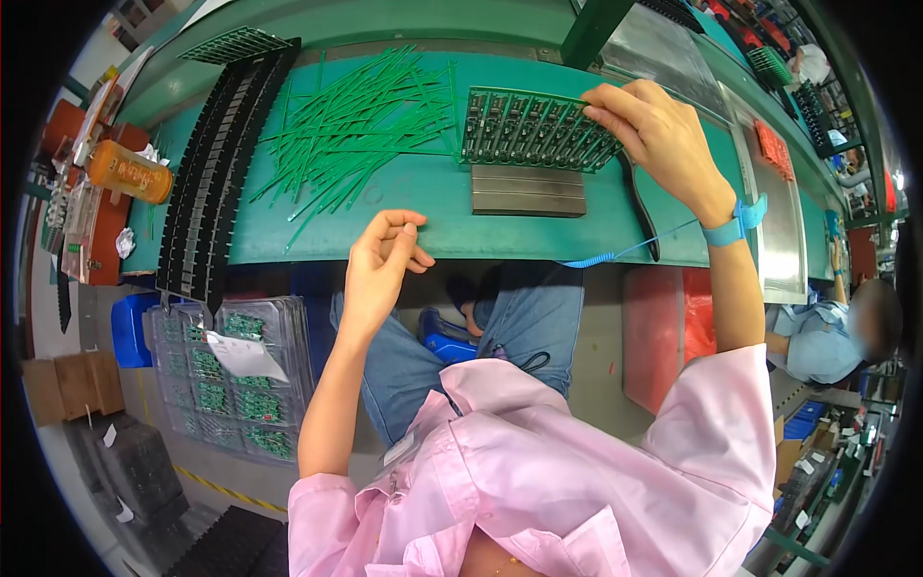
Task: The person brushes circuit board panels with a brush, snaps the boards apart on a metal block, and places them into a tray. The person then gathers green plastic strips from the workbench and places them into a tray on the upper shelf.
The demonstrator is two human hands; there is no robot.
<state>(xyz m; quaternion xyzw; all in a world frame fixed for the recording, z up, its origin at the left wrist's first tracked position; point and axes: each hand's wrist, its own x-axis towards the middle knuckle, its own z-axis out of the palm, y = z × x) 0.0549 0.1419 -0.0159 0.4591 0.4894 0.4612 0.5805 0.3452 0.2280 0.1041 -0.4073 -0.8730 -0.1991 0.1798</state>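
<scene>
My right hand pinches a green circuit board panel by its upper right corner, thumb in front. The panel stands upright, tilted, its rows of small parts facing me. Just below its lower edge, a grey metal block lies on the green mat; whether they touch, I cannot tell. My left hand hovers at the table's front edge with loosely curled fingers and nothing visible in it. Beyond it lies a loose heap of thin green strips. Black-handled pliers lie partly behind the panel and my right hand.
On the left stands a long black slotted rack, with another panel at its far end. Lower left are clear trays of boards. A blue wrist strap trails a coiled cord. A red bin and a co-worker are right.
</scene>
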